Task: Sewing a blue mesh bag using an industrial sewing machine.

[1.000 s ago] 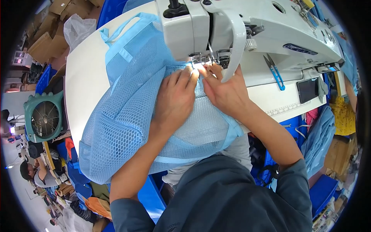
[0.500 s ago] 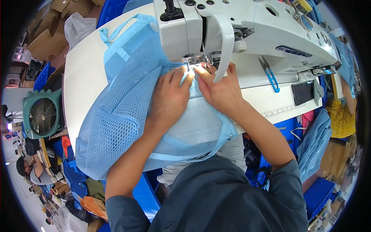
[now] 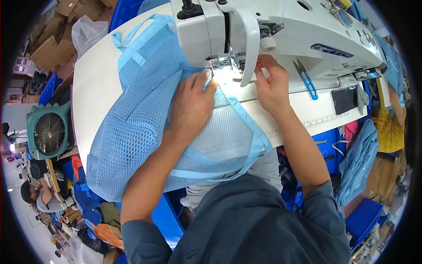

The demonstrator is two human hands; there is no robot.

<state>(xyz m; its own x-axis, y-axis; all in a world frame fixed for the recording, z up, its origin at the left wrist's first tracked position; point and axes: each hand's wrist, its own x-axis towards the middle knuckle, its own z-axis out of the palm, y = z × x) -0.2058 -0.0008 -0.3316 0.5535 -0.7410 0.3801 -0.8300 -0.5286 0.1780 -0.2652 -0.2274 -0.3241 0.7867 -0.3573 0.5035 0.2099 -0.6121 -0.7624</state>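
A light blue mesh bag (image 3: 132,127) with blue binding tape lies spread over the white sewing table (image 3: 94,83), its edge under the needle of a white sewing machine (image 3: 272,31). My left hand (image 3: 191,103) rests flat on the mesh with fingers apart, fingertips close to the presser foot. To the right of the needle, my right hand (image 3: 270,86) is off the fabric, fingers pinched near the machine's arm; what it grips is too small to see.
Blue thread snips (image 3: 305,79) lie on the machine bed at right, a dark phone (image 3: 345,99) beside them. A green fan (image 3: 48,132) stands left of the table. Cardboard boxes (image 3: 48,44) sit at top left, blue fabric piles (image 3: 360,163) at right.
My right hand has left the mesh beside the left hand and moved right and up toward the machine arm. The left hand stays pressed on the bag.
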